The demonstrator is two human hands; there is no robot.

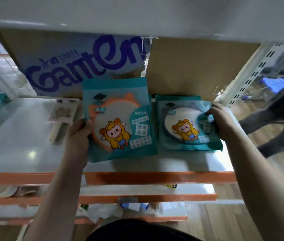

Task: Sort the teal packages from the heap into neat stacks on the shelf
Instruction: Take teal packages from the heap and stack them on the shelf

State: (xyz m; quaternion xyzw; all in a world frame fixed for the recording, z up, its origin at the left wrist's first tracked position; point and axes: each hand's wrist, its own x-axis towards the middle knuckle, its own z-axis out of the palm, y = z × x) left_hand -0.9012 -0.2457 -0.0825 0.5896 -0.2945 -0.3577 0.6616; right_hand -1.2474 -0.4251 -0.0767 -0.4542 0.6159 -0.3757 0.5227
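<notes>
Single head view, looking forward and down, close over shelf point(24, 136)

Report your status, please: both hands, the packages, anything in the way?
Left hand grips orange-ring package by its left edge. Right hand pinches top package of the right stack. Pale packet lies left on shelf, apart from both.

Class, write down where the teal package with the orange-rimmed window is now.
Head view, centre: the orange-rimmed package is gripped at its left edge by the left hand, left of the teal stack that the right hand grips, before the Ganten box.
</notes>
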